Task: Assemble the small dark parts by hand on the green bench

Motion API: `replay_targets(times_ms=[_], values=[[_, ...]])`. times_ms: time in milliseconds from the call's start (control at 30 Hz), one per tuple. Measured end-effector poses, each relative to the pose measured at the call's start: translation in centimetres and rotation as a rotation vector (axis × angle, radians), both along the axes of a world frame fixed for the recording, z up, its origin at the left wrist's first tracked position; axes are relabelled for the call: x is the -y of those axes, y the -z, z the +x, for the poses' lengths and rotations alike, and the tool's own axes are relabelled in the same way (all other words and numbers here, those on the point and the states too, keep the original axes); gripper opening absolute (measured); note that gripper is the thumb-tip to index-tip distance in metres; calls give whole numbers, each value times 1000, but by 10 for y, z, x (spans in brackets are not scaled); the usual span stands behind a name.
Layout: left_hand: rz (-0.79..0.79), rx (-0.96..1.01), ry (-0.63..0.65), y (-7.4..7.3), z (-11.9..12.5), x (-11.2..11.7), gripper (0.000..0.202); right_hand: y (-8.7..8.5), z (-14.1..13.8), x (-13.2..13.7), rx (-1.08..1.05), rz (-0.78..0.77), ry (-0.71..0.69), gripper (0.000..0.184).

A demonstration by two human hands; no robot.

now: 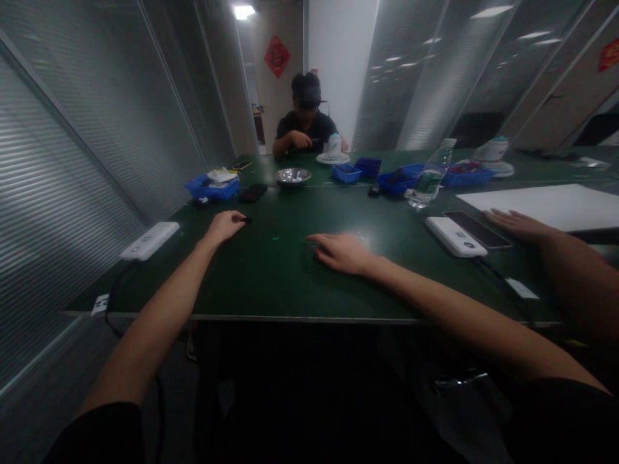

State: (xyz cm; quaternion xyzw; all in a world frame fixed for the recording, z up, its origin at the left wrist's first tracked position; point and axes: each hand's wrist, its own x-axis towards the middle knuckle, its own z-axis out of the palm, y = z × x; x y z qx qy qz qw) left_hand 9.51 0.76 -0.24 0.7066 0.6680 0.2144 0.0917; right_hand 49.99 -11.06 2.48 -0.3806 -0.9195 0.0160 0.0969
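Note:
My left hand (226, 227) is over the left part of the dark green table (271, 283), its fingers pinched on a small black object (248, 220). What kind of object it is, I cannot make out. My right hand (344, 252) lies low at the table's middle, palm down. Its index finger stretches to the left, the thumb sits a little apart from it, and I see nothing held. Faint pale marks (275, 239) show on the tabletop between the two hands. Beyond my left hand lies a black flat item (253, 193).
White power banks (149, 241) (455, 236) with cables lie at both sides. Blue trays (211, 188), a metal bowl (293, 177) and a water bottle (430, 177) stand farther back. Another person's hand (520, 222) rests at right by a phone (476, 230). A person (305, 122) sits opposite.

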Motion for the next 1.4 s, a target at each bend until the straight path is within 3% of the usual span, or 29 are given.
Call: replay_targets(times_ms=[133,233,333,500,600,867,1100,1400], values=[[1,-168,-308,3,-35,-1,35,-1,0,0,-8,-6,-12,50],[110,-303,-387,3,-42,5,40,0,0,-1,-14,-4,-14,50],[223,-273,-240,-3,-26,13,45,0,1,-1,-13,-10,-12,50],[31,75,495,-5,37,25,38,-1,0,-1,-10,-28,-11,50],[34,134,670,-2,66,32,38,-2,0,-1,0,-23,-2,50],[45,133,710,-5,80,48,42,0,0,-1,7,4,-3,49],[121,24,881,-1,104,52,31,0,-1,-2,15,-4,4,49],[131,-4,721,-2,76,40,31,-1,0,-1,3,-13,4,49]])
